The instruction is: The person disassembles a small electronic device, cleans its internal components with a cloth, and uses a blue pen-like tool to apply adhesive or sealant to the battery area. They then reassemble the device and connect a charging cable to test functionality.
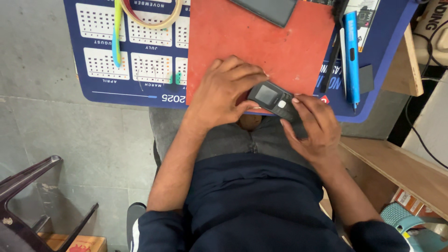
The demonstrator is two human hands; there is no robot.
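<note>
Small dark grey bar-style mobile phone (pixel 275 100) with a little screen and a pale centre key sits at the near edge of the red rubber work mat (pixel 261 42), held over the person's lap between both hands. Left hand (pixel 224 93) comes over the phone's screen end, its grip curled and pressed onto that end, thumb tucked beneath. Right hand (pixel 312 126) takes the keypad end, its grip pinching the phone with fingertips on the face and the rest of the hand under the body.

No box, tray or other container shows on the desk. Everything lies loose on the blue printed calendar desk cover (pixel 126 51) under the red mat. Beyond the phone, at the mat's far edge, lies a dark grey flat slab (pixel 268 8), partly cut off by the frame. Right of the mat lie a bright blue pen-shaped electric screwdriver (pixel 352 51), a thin black tool (pixel 332 56) just beside it, and a small dark grey square pad (pixel 367 78). Left of the mat, far side, sits a cream-coloured loop of band (pixel 151 21) with a yellow-and-blue strip (pixel 116 32) hanging down from it.

Nothing stands between the hands and the phone. Well left of the phone, on the grey tiled floor (pixel 56 130), stands a dark maroon plastic stool (pixel 28 196). A pale wooden shelf (pixel 396 163) runs to the right.
</note>
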